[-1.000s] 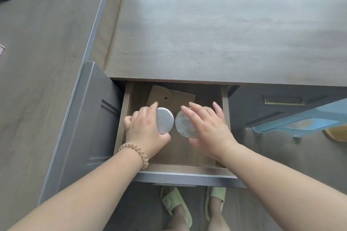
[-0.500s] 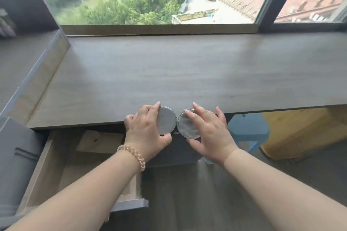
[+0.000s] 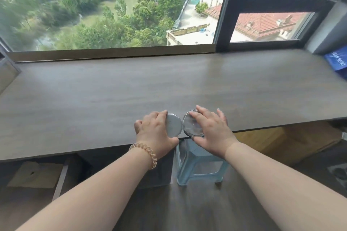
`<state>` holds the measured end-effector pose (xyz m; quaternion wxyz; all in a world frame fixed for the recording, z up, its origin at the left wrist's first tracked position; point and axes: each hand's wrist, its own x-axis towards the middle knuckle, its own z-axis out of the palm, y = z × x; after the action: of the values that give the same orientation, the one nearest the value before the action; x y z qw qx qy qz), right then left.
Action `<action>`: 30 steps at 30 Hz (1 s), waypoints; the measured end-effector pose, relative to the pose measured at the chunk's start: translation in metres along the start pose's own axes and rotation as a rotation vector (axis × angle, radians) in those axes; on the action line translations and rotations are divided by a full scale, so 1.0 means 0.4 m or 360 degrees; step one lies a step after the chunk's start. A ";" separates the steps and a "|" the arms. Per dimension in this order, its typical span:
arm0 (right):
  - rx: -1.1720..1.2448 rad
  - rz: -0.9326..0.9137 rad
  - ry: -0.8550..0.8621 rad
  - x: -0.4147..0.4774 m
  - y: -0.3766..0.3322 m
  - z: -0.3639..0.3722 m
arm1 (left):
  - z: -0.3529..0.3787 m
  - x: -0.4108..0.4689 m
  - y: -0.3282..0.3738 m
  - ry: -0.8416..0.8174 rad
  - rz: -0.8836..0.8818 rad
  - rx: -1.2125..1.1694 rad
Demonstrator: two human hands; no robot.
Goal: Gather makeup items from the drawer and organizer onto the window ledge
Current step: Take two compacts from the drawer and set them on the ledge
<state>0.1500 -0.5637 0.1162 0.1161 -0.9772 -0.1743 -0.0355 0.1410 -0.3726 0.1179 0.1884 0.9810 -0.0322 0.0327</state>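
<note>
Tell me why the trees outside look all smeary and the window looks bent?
In the head view the trees at the left are streaked by motion blur, probably because the camera is moving; the window frame leans because the wide-angle lens bends lines near the edges; daylight puts a pale sheen on the ledge; the two round tins are fairly sharp.

Coiled beige bracelet (image 3: pixel 145 153), left wrist

Head-worn, wide-angle, single view only. Looking forward and down from above both forearms, close over the near edge of the window ledge (image 3: pixel 131 88), facing the window (image 3: pixel 112 5); floor and a blue stool (image 3: pixel 199 165) below.
</note>
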 end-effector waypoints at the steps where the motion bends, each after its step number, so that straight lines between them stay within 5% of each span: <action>1: 0.0017 0.0027 -0.0018 0.019 0.029 0.007 | 0.013 0.032 0.013 -0.0031 0.0005 0.0017; 16: 0.0077 0.0143 -0.0275 0.376 0.361 0.129 | 0.241 0.481 0.076 -0.0298 -0.0121 0.0095; 30: 0.0154 -0.0134 -0.0477 0.459 0.473 0.214 | 0.338 0.541 0.104 -0.0376 -0.0501 0.0103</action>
<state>0.3906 -0.6548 0.0129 0.1342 -0.9566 -0.2321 0.1143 0.3604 -0.4723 0.0246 0.1544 0.9765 0.1008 -0.1113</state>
